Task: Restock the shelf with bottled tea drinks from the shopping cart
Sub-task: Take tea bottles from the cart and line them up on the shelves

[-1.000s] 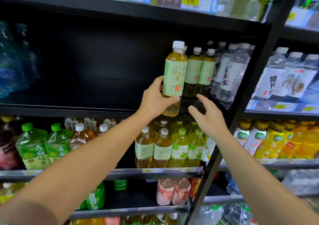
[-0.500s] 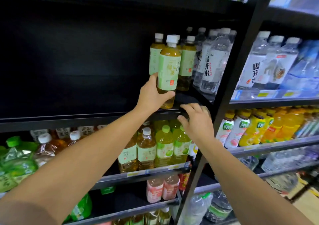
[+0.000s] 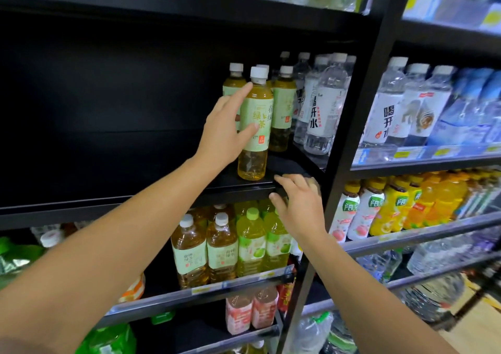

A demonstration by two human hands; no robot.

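Since half a second ago, set down upright near the front edge of the dark shelf (image 3: 108, 201): the green tea bottle (image 3: 254, 125), pale green label facing out, white cap on top, golden tea showing in its lower part. Opened since then as well: the left hand (image 3: 225, 134), fingers spread and straight, forefinger tip touching the bottle's shoulder, thumb tip lying on the label, no longer wrapped around it. Left of the bottle, only bare black shelf and back wall. Just behind and beside it, three more bottles of the same tea (image 3: 283, 109), close together. Further right on the same shelf, clear water bottles (image 3: 322, 109) with white caps and white labels. Lower and to the right, the right hand (image 3: 296, 207), loosely open, holding nothing, fingertips curled over the shelf's front lip next to the black upright post (image 3: 349, 142). One shelf below, rows of pale tea bottles (image 3: 206, 253) and green-capped drinks (image 3: 252, 242). Past the post, more water bottles (image 3: 393, 104) above and yellow and white juice bottles (image 3: 390, 207) beneath.
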